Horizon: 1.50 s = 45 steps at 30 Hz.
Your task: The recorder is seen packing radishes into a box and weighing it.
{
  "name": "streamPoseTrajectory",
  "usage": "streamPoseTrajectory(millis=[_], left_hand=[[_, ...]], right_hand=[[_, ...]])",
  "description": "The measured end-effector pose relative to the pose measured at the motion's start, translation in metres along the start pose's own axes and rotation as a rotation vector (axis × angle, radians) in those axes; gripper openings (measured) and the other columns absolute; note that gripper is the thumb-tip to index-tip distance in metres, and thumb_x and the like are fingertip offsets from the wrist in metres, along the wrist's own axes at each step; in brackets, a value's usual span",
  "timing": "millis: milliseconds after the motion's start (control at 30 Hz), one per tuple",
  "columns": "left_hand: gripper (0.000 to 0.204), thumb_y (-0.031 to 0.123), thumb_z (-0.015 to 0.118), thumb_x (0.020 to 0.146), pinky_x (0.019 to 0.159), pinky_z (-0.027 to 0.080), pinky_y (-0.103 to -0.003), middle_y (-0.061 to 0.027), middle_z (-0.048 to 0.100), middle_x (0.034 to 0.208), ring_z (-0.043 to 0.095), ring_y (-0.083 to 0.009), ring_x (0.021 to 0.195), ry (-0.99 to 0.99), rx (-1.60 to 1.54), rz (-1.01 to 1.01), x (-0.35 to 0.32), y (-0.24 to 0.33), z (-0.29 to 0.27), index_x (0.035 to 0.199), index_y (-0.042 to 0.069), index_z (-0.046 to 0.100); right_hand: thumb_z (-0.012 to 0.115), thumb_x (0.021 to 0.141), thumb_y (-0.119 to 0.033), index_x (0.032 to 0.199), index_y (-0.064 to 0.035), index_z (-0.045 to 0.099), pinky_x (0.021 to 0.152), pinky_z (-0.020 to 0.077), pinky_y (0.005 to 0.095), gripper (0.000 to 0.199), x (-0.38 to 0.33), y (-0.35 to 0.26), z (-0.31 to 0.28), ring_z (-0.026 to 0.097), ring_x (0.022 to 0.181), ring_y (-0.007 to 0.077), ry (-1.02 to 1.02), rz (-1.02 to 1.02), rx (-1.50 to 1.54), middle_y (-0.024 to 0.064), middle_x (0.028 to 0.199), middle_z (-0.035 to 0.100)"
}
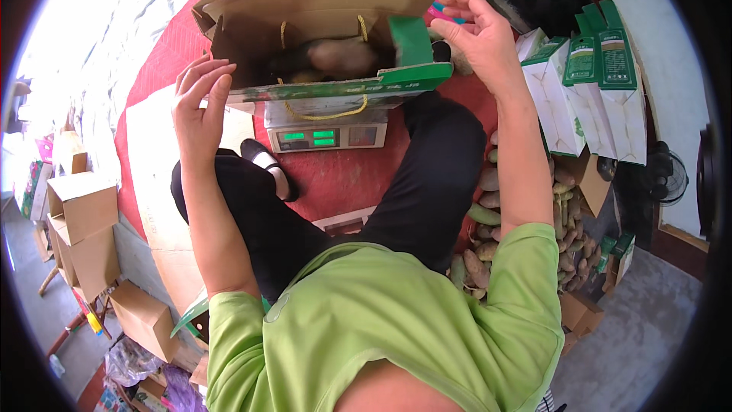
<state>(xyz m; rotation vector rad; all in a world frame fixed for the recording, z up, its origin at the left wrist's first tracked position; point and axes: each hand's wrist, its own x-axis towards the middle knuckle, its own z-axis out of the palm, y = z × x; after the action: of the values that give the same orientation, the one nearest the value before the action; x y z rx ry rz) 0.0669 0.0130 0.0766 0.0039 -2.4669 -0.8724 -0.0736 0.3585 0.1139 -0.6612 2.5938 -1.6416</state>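
A green-and-white carton (415, 76) with yellow cord handles sits with its top open on a weighing scale (313, 139) with lit green displays. Brown roots, probably sweet potatoes (343, 56), lie inside it in shadow. At the carton's left end, my left hand (200, 95) is open, fingers stretched upward and thumb apart. Near the right end, my right hand (479, 34) is open beside the raised back flap, fingers extended and slightly bent. Nothing shows in either hand. I cannot tell whether the fingertips touch the cardboard.
A heap of sweet potatoes (480, 259) lies on the floor beside my right leg. Several green-and-white cartons (602, 99) stand against the right wall, near a black fan (667, 173). Empty brown boxes (84, 206) are stacked at the left. Flat cardboard (156, 152) lies on the red mat.
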Motion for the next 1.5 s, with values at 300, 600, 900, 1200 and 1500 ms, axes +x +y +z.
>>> streamPoseTrajectory(millis=[300,600,900,1200,1500], left_hand=[[0.019,0.019,0.066,0.085,0.094,0.042,-0.036,-0.0069,0.068,0.100,0.058,-0.0249,0.107,0.071,-0.017,0.004,0.001,0.000,0.001,0.094,0.003,0.072],[0.036,0.025,0.078,0.067,0.105,0.030,-0.050,-0.0005,0.065,0.101,0.054,-0.0233,0.114,-0.129,0.258,0.288,0.003,0.033,0.005,0.100,0.014,0.070],[0.017,0.014,0.071,0.072,0.111,0.025,-0.050,-0.0020,0.060,0.087,0.057,-0.0205,0.101,-0.402,0.397,0.292,0.013,0.055,0.025,0.088,0.010,0.067],[0.006,0.007,0.062,0.072,0.112,0.026,-0.050,-0.0013,0.052,0.071,0.058,-0.0187,0.085,-0.426,0.438,0.368,0.021,0.034,-0.002,0.076,0.011,0.063],[0.002,0.011,0.065,0.076,0.110,0.031,-0.044,-0.0019,0.056,0.075,0.060,-0.0185,0.087,-0.277,0.451,0.139,-0.008,-0.032,-0.092,0.077,0.011,0.064]], right_hand=[[0.071,0.082,-0.014,0.121,-0.0017,0.059,0.081,0.0491,0.0253,0.042,0.020,0.044,-0.002,0.060,0.093,0.0126,0.084,0.182,-0.023,0.0082,0.109,0.063],[0.073,0.070,-0.021,0.113,0.0004,0.061,0.089,0.0466,0.0407,0.049,0.074,0.027,0.023,0.058,0.104,0.0356,0.077,-0.196,-0.615,0.0208,0.110,0.062],[0.068,0.072,-0.025,0.090,-0.0083,0.071,0.080,0.0478,0.0418,0.025,0.098,0.021,0.040,0.064,0.086,0.0334,-0.218,-0.064,-0.827,0.0168,0.084,0.067],[0.063,0.078,-0.022,0.089,-0.0097,0.067,0.074,0.0479,0.0410,0.017,0.107,0.010,0.055,0.063,0.081,0.0308,-0.191,-0.336,-0.867,0.0081,0.088,0.066],[0.065,0.071,-0.022,0.079,-0.0080,0.071,0.075,0.0472,0.0449,0.017,0.128,-0.106,0.140,0.063,0.079,0.0353,-0.159,-0.579,-0.832,0.0173,0.076,0.066]])
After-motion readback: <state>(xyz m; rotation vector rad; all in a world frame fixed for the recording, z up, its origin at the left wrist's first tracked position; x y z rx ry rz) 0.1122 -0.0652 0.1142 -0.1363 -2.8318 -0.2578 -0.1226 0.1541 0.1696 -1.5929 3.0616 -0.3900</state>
